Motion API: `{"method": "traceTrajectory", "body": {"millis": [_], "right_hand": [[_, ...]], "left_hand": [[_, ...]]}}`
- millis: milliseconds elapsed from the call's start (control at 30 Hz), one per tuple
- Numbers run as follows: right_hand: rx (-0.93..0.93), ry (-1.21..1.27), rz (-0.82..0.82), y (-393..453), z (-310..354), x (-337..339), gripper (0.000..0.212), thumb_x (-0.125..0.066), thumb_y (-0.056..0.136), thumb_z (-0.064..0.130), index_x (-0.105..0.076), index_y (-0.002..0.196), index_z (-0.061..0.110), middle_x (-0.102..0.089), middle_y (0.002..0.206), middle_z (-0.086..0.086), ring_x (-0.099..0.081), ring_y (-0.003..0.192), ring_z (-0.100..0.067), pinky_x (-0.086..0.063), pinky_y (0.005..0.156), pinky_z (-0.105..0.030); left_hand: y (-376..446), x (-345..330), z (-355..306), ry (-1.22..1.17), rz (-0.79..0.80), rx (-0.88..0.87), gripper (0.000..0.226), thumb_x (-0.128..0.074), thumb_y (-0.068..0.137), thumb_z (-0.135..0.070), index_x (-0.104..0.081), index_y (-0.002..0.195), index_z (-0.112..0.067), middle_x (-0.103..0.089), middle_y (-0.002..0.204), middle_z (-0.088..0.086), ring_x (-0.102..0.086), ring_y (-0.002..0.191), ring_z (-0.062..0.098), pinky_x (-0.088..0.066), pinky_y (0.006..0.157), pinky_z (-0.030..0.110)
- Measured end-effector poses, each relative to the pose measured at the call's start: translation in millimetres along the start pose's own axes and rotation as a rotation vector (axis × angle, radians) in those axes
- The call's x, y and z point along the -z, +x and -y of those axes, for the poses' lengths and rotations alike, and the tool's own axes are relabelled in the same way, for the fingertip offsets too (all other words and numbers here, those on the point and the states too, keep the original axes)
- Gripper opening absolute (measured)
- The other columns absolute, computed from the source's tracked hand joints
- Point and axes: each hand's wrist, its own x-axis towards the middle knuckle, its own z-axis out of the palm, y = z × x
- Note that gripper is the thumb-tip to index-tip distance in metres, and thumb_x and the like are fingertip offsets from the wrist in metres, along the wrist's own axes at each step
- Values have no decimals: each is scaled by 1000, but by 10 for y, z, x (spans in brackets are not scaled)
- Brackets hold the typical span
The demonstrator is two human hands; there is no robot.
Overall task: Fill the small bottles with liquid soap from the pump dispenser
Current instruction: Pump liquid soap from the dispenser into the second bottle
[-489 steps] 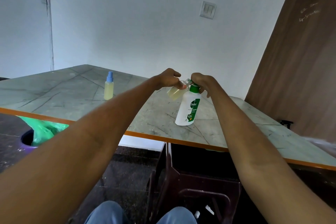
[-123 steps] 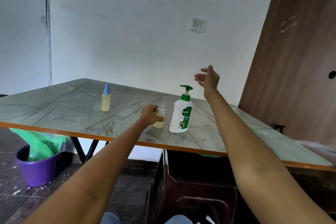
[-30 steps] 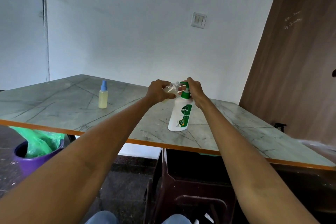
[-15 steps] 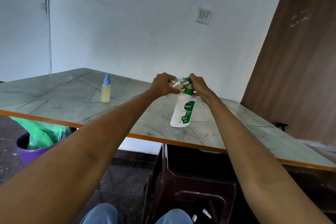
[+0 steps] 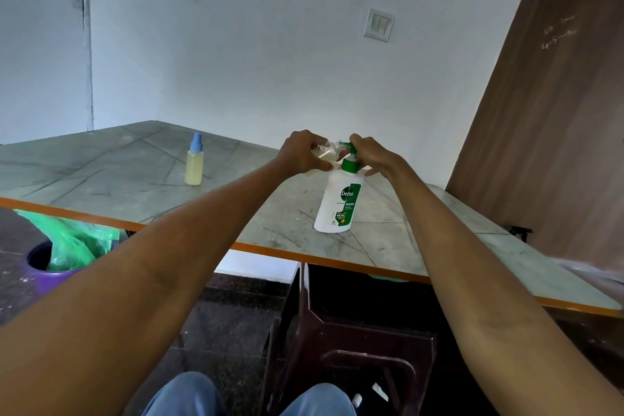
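Both arms are stretched forward to the frame's centre — the left hand (image 5: 302,154) is curled round a small clear bottle (image 5: 326,153), tilted with its mouth at the green nozzle, while the right hand (image 5: 369,155) is laid over the pump dispenser (image 5: 339,201), fingers bent on the pump head. The dispenser is stood upright on the grey marbled counter (image 5: 135,176) with an orange edge; a capped spray bottle (image 5: 194,165) is seen left of centre — a white wall behind, a purple bin (image 5: 47,275) at lower left.

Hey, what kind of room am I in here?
Probably a plain spare or utility room: bare white wall with a light switch, a marble-look folding table, and a purple bin lined with a green bag.
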Motion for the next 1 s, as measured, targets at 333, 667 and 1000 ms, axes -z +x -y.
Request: {"method": "traceTrajectory", "body": {"millis": [333, 667, 1000], "right_hand": [[10, -68, 28, 61, -42, -43, 40, -20, 101, 30, -48, 108, 2, -50, 110, -16, -45, 94, -25, -35, 77, -31], [48, -39, 12, 88, -102, -50, 36, -21, 102, 27, -49, 105, 4, -45, 103, -13, -41, 91, -24, -31, 78, -30], [52, -41, -9, 74, -69, -4, 39, -19, 102, 26, -46, 79, 10, -50, 101, -14, -44, 88, -25, -34, 64, -28]], "left_hand": [[2, -4, 48, 29, 25, 0, 60, -81, 67, -27, -61, 121, -11, -66, 118, 9, -59, 106, 22, -38, 81, 23], [12, 4, 28, 37, 38, -2, 61, -81, 66, -27, -61, 121, -10, -65, 119, 10, -59, 106, 23, -42, 87, 27], [14, 44, -42, 43, 46, -15, 56, -81, 67, -27, -64, 117, -9, -67, 114, 11, -60, 103, 26, -38, 80, 25]]}}
